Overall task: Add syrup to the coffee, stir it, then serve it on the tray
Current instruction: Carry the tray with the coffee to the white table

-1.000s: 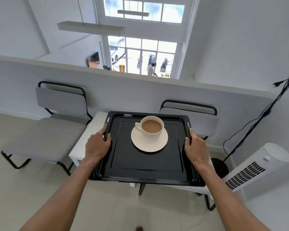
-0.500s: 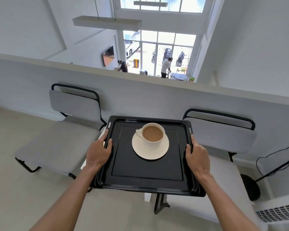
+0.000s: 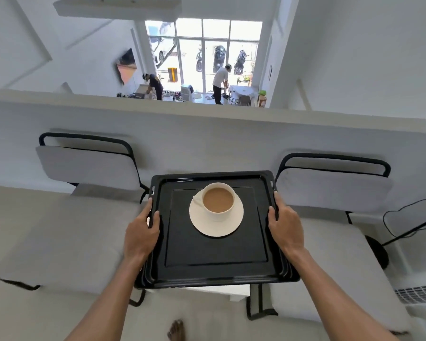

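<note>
Left hand [image 3: 141, 232] gripped the left edge of the black tray [image 3: 217, 257], fingers curled under, thumb over the rim. Right hand [image 3: 284, 227] closed likewise on the right edge, thumb on top. Tray was carried in the air, roughly level. White cup [image 3: 218, 201] stood on a white saucer [image 3: 215, 226], set toward the tray's far edge, near centre, handle to the left. Cup held light brown coffee [image 3: 218, 200], filled close to the brim. Two grey chairs [image 3: 89, 166] stood beyond the tray.
</note>
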Tool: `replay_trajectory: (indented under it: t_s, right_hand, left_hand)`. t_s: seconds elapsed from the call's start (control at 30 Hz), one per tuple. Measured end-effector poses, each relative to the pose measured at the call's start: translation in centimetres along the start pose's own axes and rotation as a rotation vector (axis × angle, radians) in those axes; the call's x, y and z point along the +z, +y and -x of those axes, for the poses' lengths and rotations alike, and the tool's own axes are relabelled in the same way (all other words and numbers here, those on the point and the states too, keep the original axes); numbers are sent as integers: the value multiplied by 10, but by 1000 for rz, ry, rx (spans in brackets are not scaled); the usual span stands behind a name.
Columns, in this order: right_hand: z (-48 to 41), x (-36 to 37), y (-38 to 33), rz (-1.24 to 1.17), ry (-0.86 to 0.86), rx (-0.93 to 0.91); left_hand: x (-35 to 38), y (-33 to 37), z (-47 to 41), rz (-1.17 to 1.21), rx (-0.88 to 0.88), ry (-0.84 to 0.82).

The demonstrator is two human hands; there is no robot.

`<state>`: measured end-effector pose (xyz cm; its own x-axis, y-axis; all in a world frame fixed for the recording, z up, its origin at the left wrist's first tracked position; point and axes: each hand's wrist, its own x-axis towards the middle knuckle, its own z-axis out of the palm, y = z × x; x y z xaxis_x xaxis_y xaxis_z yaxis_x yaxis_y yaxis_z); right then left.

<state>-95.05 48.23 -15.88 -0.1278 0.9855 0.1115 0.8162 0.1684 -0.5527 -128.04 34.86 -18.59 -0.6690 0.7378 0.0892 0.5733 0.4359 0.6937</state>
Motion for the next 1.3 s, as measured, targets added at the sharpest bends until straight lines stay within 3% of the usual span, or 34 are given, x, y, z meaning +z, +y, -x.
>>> replay_trajectory:
  t_s: [0.33, 0.57, 1.2, 1.3]
  right_hand:
    - [-43, 77, -62, -34, 91, 96]
    - [-75, 130, -64, -32, 117, 124]
    - [-109, 342, 38, 29, 24, 283]
    - [-121, 419, 79, 37, 35, 338]
  left_hand:
    - [-9, -43, -124, -15, 73, -99]
    - [25, -74, -179, 30, 68, -139]
    - [203, -233, -222, -62, -64, -108]
    - [270, -281, -244, -92, -39, -139]
